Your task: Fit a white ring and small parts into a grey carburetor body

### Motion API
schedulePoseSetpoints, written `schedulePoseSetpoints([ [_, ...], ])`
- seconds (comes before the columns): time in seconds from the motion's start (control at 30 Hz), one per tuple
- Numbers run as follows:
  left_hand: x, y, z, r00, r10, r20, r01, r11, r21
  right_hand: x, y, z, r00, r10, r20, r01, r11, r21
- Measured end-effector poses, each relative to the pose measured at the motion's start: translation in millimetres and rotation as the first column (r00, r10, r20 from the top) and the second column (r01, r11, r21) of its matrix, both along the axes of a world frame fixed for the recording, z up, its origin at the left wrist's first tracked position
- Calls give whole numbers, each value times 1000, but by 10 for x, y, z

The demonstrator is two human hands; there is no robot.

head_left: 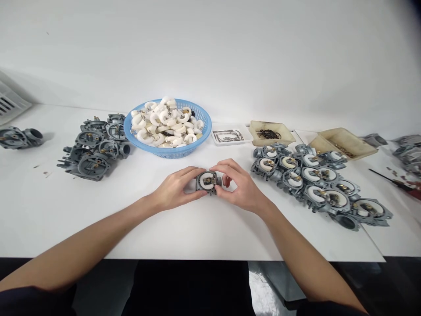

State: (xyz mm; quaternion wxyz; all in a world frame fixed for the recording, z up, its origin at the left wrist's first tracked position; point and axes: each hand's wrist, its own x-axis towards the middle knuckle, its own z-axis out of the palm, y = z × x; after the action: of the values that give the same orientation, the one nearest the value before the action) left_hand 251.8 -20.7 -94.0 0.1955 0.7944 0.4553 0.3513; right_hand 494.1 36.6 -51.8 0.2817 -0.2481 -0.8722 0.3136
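Observation:
A grey metal carburetor body (198,186) lies on the white table in front of me, its round bowl opening facing up. Inside the opening sits a white C-shaped float (208,186) with brass parts in its middle. My left hand (176,186) grips the carburetor from the left, thumb at the near edge and fingers at the far edge. From the right, my right hand (241,186) is closed at the carburetor's side, thumb and fingertips by the float's hinge end. Whether a small part is between those fingertips cannot be made out.
A blue basket (171,152) heaped with white floats stands behind. Carburetors without floats (94,166) cluster left; carburetors with floats (315,193) cover the right. Behind them are a white tray (232,141) of thin metal pins, a tray (256,139) of black rings and another tray (357,145). A screwdriver (383,176) lies far right.

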Motion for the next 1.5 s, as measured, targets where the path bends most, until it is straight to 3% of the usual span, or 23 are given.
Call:
schedulePoseSetpoints([
  [0.53,0,-2,12,1000,-8,-5,9,1000,10,5,-7,19,999,36,29,-35,999,-41],
  [1.5,6,0,17,1000,-13,-12,13,1000,11,5,8,-38,1000,19,11,-19,1000,-3],
])
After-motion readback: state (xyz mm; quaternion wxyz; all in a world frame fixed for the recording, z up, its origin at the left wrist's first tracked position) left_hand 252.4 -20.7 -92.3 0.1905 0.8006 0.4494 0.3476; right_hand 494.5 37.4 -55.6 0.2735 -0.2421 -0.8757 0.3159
